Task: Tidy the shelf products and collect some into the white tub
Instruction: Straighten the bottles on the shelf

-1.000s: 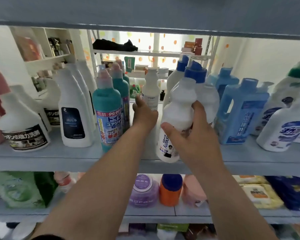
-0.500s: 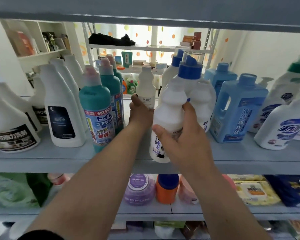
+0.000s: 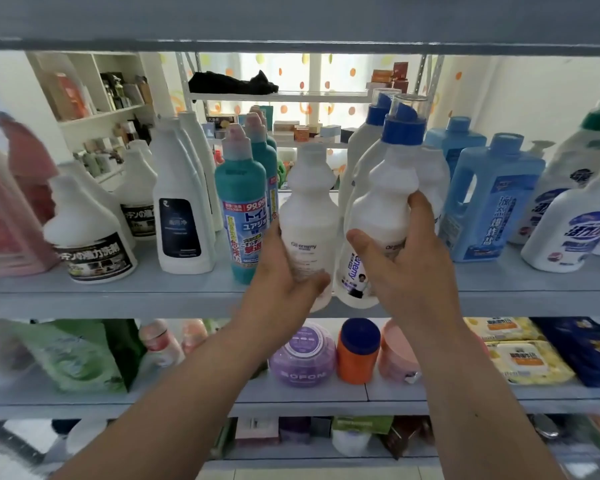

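A second ago the left hand [image 3: 284, 282] was reaching deep into the shelf [image 3: 118, 296] for the plain white bottle [image 3: 309, 209] at the back. Now that bottle is forward, at the front edge, just beside the blue-capped bottle [image 3: 383, 202]. The left hand grips the white bottle round its lower body, thumb across the front. The right hand [image 3: 409, 268] grips the blue-capped bottle as before, thumb on the label and fingers curled behind. Both bases show against the shelf's front lip; I cannot tell whether they rest on it.

The teal bottle [image 3: 241, 209] to the left reads "99.99%" above Japanese writing. The blue jug [image 3: 492, 202] to the right bears Chinese characters. The lower shelf holds a purple jar [image 3: 302, 355], an orange jar [image 3: 357, 358] with a blue lid, and yellow wipes packs [image 3: 523, 362].
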`<state>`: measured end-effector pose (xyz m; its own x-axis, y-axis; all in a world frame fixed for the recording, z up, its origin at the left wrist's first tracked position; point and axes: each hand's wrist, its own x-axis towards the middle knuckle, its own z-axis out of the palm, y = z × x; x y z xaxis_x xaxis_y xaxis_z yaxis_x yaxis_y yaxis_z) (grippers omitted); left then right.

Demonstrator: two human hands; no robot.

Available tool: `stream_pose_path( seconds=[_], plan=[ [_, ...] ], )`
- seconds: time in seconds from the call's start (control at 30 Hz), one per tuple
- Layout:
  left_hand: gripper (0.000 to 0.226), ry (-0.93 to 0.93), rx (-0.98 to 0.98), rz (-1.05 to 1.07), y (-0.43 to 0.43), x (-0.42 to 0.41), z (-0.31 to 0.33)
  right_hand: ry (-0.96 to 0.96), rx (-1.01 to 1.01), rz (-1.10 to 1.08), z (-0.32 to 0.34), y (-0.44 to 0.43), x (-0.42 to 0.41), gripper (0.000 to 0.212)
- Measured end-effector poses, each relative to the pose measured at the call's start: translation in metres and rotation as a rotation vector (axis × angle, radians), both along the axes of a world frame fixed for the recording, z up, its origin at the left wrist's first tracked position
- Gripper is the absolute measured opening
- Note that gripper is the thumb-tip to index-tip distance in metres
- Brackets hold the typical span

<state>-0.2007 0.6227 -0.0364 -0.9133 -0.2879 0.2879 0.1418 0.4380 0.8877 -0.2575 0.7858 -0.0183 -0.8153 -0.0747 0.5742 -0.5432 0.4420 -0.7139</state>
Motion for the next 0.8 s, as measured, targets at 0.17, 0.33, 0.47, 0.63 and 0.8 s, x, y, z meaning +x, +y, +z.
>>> stream_pose_path(
  seconds=[0.17,0.33,0.47,0.63,0.8],
  plan=[
    [0.072,-0.014,0.047,-0.052,-0.025,0.05,-0.009,-0.069,0.06,-0.01,0.011,-0.025,-0.009,0.073],
    [0.065,-0.006,0.207,-0.036,-0.037,0.066,-0.025,-0.124,0.133,-0.006,0.001,-0.062,-0.039,0.075],
    [0.063,0.004,0.283,-0.009,-0.039,0.075,-0.035,-0.143,0.164,-0.024,-0.002,-0.085,-0.065,0.074],
    [0.054,-0.026,0.292,0.055,-0.039,0.083,-0.044,-0.21,0.178,-0.03,0.005,-0.108,-0.098,0.084],
    [0.062,-0.015,0.329,0.01,-0.033,0.087,-0.045,-0.365,0.357,-0.098,0.021,-0.118,-0.112,0.098]
  ],
)
